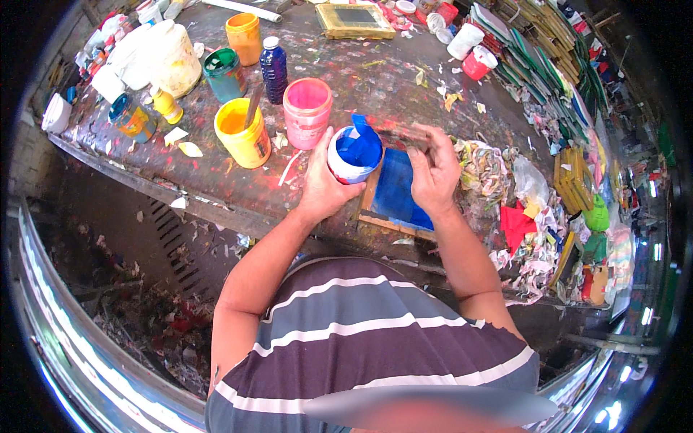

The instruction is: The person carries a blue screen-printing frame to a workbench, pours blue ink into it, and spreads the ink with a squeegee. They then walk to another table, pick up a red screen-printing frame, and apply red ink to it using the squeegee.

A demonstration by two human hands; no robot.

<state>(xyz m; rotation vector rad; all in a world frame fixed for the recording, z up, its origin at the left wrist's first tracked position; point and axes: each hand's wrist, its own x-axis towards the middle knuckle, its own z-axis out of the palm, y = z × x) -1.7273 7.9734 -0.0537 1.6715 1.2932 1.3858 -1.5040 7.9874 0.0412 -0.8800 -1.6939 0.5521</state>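
Note:
My left hand [325, 180] is wrapped around a white tub [348, 173] of blue paint. A blue-coated strip [363, 130] stands up out of the paint and leans past the rim. To the right, my right hand [437, 173] is raised over a wood-framed printing screen [393, 189] stained blue. Its thumb and curved fingers are apart, and I see nothing held between them. A brownish smear beside its fingertips is too blurred to make out. The screen lies flat near the table's front edge, partly hidden by the tub and my right hand.
Left of the tub stand a pink paint jar [308, 119], a yellow paint jar [245, 141] with a stick in it, and a dark blue bottle [273, 72]. Crumpled rags [485, 172] lie to the right. Another framed screen [354, 20] rests at the back.

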